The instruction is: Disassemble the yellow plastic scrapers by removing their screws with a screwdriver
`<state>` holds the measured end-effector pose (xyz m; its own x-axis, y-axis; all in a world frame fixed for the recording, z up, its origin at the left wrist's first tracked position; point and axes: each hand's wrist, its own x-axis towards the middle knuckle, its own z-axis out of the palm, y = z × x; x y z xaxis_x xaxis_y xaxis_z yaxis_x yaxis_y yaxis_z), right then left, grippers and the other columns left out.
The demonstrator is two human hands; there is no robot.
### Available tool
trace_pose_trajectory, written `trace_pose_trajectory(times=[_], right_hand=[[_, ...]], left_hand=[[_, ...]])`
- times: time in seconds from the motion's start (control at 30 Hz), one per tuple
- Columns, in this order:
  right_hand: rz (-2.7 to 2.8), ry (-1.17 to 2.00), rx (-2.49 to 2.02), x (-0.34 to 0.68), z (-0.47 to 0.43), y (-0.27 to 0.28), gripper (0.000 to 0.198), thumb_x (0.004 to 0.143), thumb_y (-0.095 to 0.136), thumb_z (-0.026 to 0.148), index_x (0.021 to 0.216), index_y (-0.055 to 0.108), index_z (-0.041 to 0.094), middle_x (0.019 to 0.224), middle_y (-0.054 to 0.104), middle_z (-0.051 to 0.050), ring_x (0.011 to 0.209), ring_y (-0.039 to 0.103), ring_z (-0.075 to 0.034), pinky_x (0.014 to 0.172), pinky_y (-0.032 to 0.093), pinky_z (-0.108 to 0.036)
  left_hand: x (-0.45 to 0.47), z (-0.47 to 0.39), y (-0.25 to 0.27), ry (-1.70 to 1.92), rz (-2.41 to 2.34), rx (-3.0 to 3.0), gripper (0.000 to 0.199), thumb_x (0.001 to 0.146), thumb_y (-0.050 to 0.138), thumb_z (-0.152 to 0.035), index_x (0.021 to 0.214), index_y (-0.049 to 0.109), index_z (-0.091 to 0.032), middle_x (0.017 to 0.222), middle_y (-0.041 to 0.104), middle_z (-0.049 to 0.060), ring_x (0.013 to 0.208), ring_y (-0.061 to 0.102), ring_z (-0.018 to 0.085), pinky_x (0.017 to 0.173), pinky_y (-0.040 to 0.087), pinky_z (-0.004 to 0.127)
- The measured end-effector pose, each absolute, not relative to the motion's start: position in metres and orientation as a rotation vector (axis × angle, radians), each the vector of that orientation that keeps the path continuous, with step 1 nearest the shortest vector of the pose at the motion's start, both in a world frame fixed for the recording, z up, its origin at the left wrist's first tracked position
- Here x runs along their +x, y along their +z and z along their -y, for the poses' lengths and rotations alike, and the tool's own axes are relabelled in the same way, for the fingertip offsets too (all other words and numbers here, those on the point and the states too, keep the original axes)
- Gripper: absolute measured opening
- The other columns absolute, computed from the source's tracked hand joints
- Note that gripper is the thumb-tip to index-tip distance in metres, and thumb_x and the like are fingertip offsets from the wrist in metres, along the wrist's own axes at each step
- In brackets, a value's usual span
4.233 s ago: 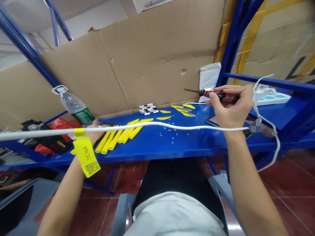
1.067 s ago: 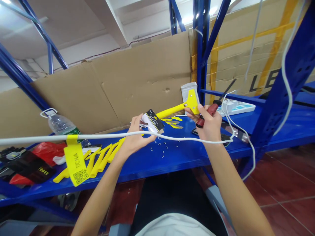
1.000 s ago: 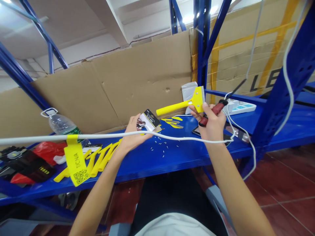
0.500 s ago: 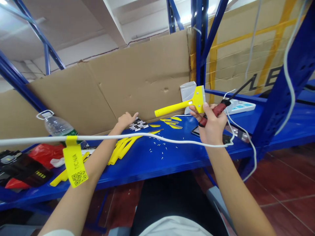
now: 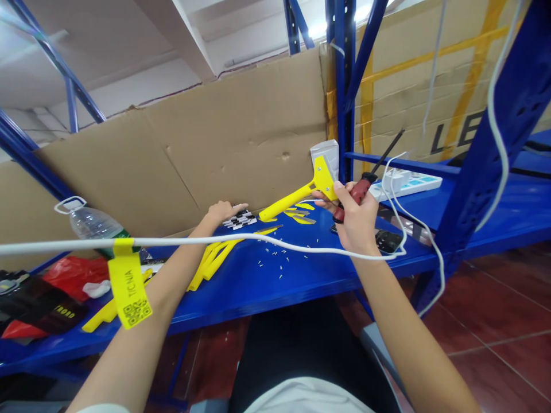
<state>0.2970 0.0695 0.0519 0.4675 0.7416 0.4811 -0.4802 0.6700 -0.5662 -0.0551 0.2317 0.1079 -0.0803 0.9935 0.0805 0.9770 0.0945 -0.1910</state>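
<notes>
My right hand (image 5: 357, 221) is closed round a screwdriver (image 5: 358, 194) with a dark red handle, its shaft pointing up and to the right. The same hand pinches the head of a yellow scraper (image 5: 293, 198), whose handle slopes down to the left. Two screws show on the scraper's head. My left hand (image 5: 221, 212) is at a pile of small black-and-white pieces (image 5: 241, 219) by the cardboard, thumb stretched out; its other fingers are partly hidden. Several yellow scraper handles (image 5: 210, 265) lie near my left forearm. Loose screws (image 5: 279, 258) are scattered on the blue shelf (image 5: 241, 295).
A white cable (image 5: 301, 246) with a yellow tag (image 5: 128, 287) crosses in front of both forearms. Small yellow pieces (image 5: 301, 215) lie at the back. A plastic bottle (image 5: 92, 222) and red bag (image 5: 77, 274) stand left. A power strip (image 5: 417, 183) is right, by a blue post (image 5: 477, 143).
My right hand has moved left and slightly down with the scraper and screwdriver. The scraper's handle end is now lower, close to the black-and-white pile. My left hand stays at the pile.
</notes>
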Motion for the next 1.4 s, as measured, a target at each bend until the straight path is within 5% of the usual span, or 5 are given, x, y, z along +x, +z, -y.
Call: trace_pose_trajectory(times=[0.2, 0.77, 1.03, 1.2, 1.4], right_hand=[[0.739, 0.788, -0.38, 0.298, -0.07, 0.053, 0.071, 0.069, 0.11, 0.061, 0.091, 0.051, 0.029, 0.086, 0.068, 0.004, 0.097, 0.092, -0.032, 0.073, 0.079, -0.038], [0.785, 0.814, -0.418, 0.301, -0.069, 0.055, 0.076, 0.066, 0.11, 0.068, 0.091, 0.05, 0.03, 0.083, 0.064, 0.005, 0.091, 0.091, -0.03, 0.075, 0.08, -0.04], [0.925, 0.912, -0.558, 0.295, -0.074, 0.047, 0.076, 0.059, 0.111, 0.071, 0.088, 0.055, 0.029, 0.078, 0.067, 0.003, 0.067, 0.08, -0.024, 0.066, 0.075, -0.043], [1.031, 0.701, -0.762, 0.285, -0.077, 0.041, 0.068, 0.065, 0.106, 0.073, 0.083, 0.062, 0.026, 0.077, 0.067, 0.001, 0.07, 0.068, -0.018, 0.068, 0.067, -0.037], [1.117, 0.807, -0.728, 0.28, -0.065, 0.045, 0.07, 0.082, 0.09, 0.087, 0.098, 0.057, 0.028, 0.094, 0.081, -0.002, 0.047, 0.053, -0.01, 0.042, 0.048, -0.032]], left_hand=[[-0.073, -0.233, 0.123, 0.257, 1.946, -2.125, 0.048, 0.117, 0.056, -0.042, 0.153, 0.083, -0.025, 0.148, 0.083, 0.018, 0.138, 0.077, 0.037, 0.108, 0.06, 0.037], [-0.045, -0.207, 0.115, 0.064, 1.967, -1.951, 0.04, 0.108, 0.08, -0.04, 0.137, 0.083, -0.012, 0.145, 0.078, 0.03, 0.141, 0.074, 0.047, 0.116, 0.058, 0.05], [0.039, -0.115, 0.075, -1.593, 1.566, -3.29, 0.068, 0.112, 0.066, -0.078, 0.135, 0.081, -0.016, 0.126, 0.087, 0.022, 0.103, 0.086, 0.029, 0.088, 0.068, 0.037], [0.073, -0.089, 0.06, -1.901, 1.341, -3.499, 0.074, 0.093, 0.101, -0.055, 0.147, 0.068, -0.019, 0.11, 0.085, 0.012, 0.09, 0.085, 0.025, 0.08, 0.069, 0.036], [0.068, -0.108, 0.057, -2.548, 1.474, -2.993, 0.076, 0.103, 0.091, -0.034, 0.165, 0.048, -0.025, 0.095, 0.079, 0.0, 0.062, 0.066, 0.012, 0.051, 0.049, 0.022]])
